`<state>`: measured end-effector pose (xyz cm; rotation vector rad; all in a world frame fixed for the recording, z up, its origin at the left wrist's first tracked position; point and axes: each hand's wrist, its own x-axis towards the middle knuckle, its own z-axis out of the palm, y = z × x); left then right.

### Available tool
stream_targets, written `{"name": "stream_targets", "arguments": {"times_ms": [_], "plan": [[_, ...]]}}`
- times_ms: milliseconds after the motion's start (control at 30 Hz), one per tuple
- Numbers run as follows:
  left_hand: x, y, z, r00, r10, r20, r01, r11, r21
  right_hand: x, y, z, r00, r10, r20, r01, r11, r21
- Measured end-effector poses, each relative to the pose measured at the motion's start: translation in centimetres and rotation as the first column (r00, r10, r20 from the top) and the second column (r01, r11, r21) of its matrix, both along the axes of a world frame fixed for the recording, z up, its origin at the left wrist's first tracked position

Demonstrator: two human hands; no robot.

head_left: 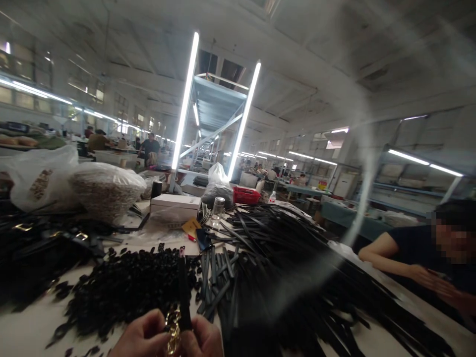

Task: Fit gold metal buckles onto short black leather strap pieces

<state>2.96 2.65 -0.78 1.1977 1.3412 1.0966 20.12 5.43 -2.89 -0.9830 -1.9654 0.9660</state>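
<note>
At the bottom edge my left hand (139, 336) and my right hand (204, 337) meet with fingers closed. Between them they pinch a gold chain (173, 329) joined to a narrow black strap (183, 292) that stands up from the fingers. Right behind the hands lies a heap of small black loops (126, 287). To its right spreads a large pile of long black straps (290, 258).
Clear bags of small parts (106, 191) and a white box (174, 206) stand at the back left, with a glass jar (217, 210) and red basket (246, 195) beyond. Black buckled belts (33, 243) lie at left. A seated person's arm (401, 263) rests on the table at right.
</note>
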Motion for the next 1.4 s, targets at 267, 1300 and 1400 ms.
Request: {"name": "stream_targets", "arguments": {"times_ms": [267,1300,1400], "plan": [[0.5,-1.3,0.5,0.940,0.036,0.339,-0.021,0.999,-0.048,-0.3,-2.6,1.7,0.971,-0.061,-0.233,0.009,0.976,-0.217],[-1.7,-1.9,1.5,0.955,-0.208,-0.214,0.237,0.964,0.121,2.3,-1.1,4.4,0.898,0.107,0.426,-0.204,0.961,0.188],[-1.9,-2.1,2.3,0.932,-0.337,-0.131,0.340,0.940,0.004,2.4,-1.5,4.7,0.874,0.212,0.436,-0.312,0.934,0.172]]}}
